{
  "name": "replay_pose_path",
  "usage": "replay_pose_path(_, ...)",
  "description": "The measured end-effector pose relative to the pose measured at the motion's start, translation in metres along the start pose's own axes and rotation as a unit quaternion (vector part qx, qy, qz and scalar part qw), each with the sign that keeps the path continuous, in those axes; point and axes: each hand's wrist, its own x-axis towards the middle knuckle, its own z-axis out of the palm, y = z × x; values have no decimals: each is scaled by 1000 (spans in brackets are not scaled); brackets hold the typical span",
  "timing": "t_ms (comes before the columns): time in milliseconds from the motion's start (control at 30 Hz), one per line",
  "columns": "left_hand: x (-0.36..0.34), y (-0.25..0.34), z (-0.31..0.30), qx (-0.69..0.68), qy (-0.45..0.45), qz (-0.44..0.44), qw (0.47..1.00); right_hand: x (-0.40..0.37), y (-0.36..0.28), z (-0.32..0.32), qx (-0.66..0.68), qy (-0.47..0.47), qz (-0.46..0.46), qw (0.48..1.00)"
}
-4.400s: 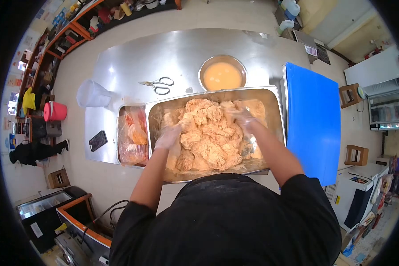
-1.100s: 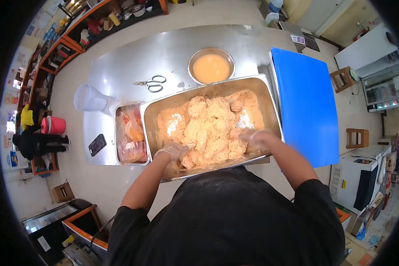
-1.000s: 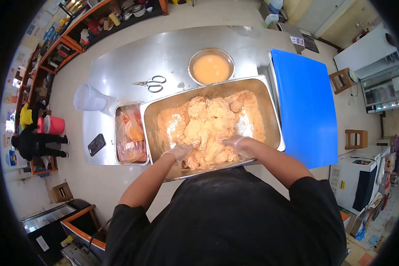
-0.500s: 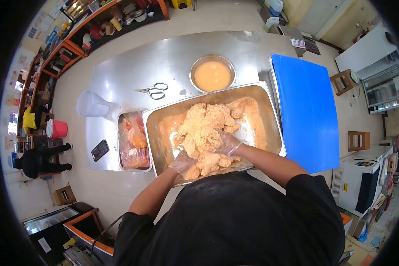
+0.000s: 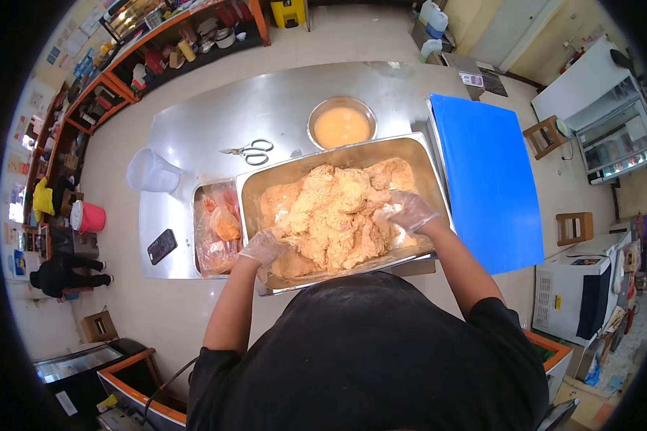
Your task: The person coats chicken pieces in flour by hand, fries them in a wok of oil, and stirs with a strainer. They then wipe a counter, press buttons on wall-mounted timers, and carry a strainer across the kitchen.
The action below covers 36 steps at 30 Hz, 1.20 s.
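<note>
Since the flour-coated chicken (image 5: 334,219) is heaped in the steel pan (image 5: 410,149), left hand (image 5: 264,246) and right hand (image 5: 413,211) flank it, apart, grip unclear. Looks mid-toss; another turn needs fingers underneath imo.

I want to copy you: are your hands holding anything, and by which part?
I can't tell. The left hand and right hand are at opposite sides of the coated chicken pieces, but no grip shows clearly.

The left hand (image 5: 263,247) and right hand (image 5: 410,210) have parted toward the pan's (image 5: 431,169) side edges; the floury heap (image 5: 338,215) looks reshaped, perhaps flatter.
</note>
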Motion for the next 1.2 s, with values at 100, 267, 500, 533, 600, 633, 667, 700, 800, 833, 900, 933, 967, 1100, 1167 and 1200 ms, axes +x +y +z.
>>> replay_pose_path(100, 4, -1, 1, 54, 111, -57, 991, 7, 53, 24, 12, 92, 113, 989)
replay_pose_path(267, 7, -4, 8, -88, 381, 57, 919, 15, 112, 33, 64, 198, 152, 966)
replay_pose_path(500, -49, 30, -20, 1, 490, -175, 854, -6, 94, -41, -141, 351, 201, 904)
replay_pose_path(533, -51, 32, -20, 17, 411, -241, 879, -5, 102, -46, -110, 294, 236, 920)
replay_pose_path(600, -45, 10, -3, 1, 304, -309, 901, -1, 115, -50, -57, 165, 291, 941)
replay_pose_path(633, -40, -9, 13, -25, 279, -311, 908, 2, 141, -48, -48, 164, 268, 948)
replay_pose_path(667, -33, -46, 43, -73, 317, -244, 913, 6, 180, -38, -37, 161, 243, 956)
replay_pose_path(700, -35, -42, 42, 56, 255, -258, 930, 21, 197, -25, -23, 157, 208, 965)
replay_pose_path(800, -24, -19, 32, 232, 130, -285, 921, 14, 168, -33, 295, 102, 110, 943)
replay_pose_path(833, -30, -2, 23, 245, 96, -302, 916, 22, 193, -23, 344, 85, 109, 929)
replay_pose_path(900, -3, -63, 79, 230, 186, -326, 898, 41, 209, -25, 353, 58, 41, 933)
replay_pose_path(933, 8, -77, 98, 36, 329, -344, 879, 80, 271, -26, 347, 17, 46, 936)
replay_pose_path(967, 1, -85, 118, -144, 466, -328, 809, 103, 258, -27, 333, -11, 41, 942)
replay_pose_path(1100, -144, 107, 66, -317, 519, -392, 690, 159, 101, 6, 289, -136, -27, 947)
replay_pose_path(1167, -155, 174, 50, -367, 553, -425, 615, 188, 49, 1, 279, -216, -61, 934)
replay_pose_path(1200, -169, 188, 60, -374, 567, -448, 581, 200, 20, 5, 270, -251, -87, 926)
